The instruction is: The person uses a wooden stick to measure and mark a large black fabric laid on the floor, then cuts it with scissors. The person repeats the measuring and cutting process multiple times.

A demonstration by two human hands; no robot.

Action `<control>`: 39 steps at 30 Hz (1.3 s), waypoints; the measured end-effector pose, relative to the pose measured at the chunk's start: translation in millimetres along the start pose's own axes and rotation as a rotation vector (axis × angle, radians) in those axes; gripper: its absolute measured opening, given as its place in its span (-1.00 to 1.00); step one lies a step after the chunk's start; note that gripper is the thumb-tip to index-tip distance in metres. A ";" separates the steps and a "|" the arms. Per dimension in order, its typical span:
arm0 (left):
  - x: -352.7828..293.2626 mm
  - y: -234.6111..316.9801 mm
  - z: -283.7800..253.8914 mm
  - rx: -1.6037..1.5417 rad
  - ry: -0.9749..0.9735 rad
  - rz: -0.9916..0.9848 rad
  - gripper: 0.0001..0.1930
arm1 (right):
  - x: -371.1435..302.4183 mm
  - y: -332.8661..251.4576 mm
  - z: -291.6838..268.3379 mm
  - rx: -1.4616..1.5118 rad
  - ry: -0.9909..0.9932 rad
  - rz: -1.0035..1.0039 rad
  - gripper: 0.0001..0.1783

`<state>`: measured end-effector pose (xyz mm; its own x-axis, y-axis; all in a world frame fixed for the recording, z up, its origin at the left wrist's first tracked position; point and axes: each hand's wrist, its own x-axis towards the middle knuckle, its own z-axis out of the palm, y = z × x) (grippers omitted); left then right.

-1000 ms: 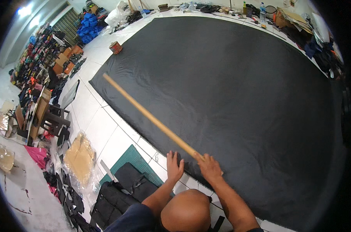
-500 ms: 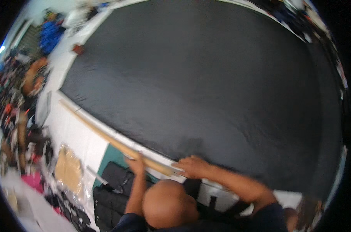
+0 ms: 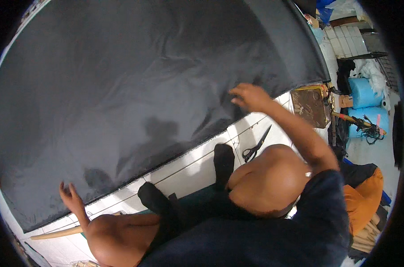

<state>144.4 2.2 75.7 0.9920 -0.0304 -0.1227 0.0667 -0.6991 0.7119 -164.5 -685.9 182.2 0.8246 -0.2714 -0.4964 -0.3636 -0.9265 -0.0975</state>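
A large sheet of black fabric (image 3: 99,80) is spread over the white tiled floor, with wrinkles toward its right part. My left hand (image 3: 71,199) is at the fabric's near edge on the left, fingers apart and holding nothing. On the right, my right hand (image 3: 251,97) rests over the fabric near its edge, fingers bent and apart, with nothing visible in them. Black-handled scissors (image 3: 256,144) lie on the tiles beside my right knee. A pale wooden stick (image 3: 57,233) lies on the floor below my left hand, partly hidden by my leg.
My feet in dark socks (image 3: 223,161) stand by the fabric edge. A brown square board (image 3: 309,107) lies at its right corner. Farther right are light blue rolls (image 3: 361,92), an orange and black cloth (image 3: 364,196) and several wooden pieces (image 3: 365,238).
The view has swung to the right. Both hands have let go of the wooden stick and moved apart, the left to the fabric's left edge, the right onto the fabric.
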 end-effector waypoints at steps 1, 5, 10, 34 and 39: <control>7.3 50.5 18.6 0.070 -0.127 0.127 -0.54 | -5.9 9.1 35.6 0.114 0.093 -0.025 -0.48; 10.5 201.3 95.9 0.468 -0.545 0.786 -0.48 | -22.8 -25.5 135.5 0.099 0.438 -0.087 -0.31; -35.9 299.5 210.5 0.758 -1.042 0.961 -0.30 | -69.6 -47.5 186.6 0.238 0.312 0.144 -0.22; -264.7 296.3 395.9 0.543 -0.812 0.996 -0.57 | -390.1 181.0 241.8 0.136 -0.364 0.031 -0.30; -266.8 285.9 403.8 0.459 -0.803 0.923 -0.63 | -436.5 131.0 270.1 0.597 -0.768 -0.222 -0.43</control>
<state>-144.6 -478.0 32.7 0.3009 -0.9306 -0.2083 -0.8008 -0.3652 0.4747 -689.1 -618.3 153.2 0.4730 0.3296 -0.8171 -0.5675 -0.5955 -0.5687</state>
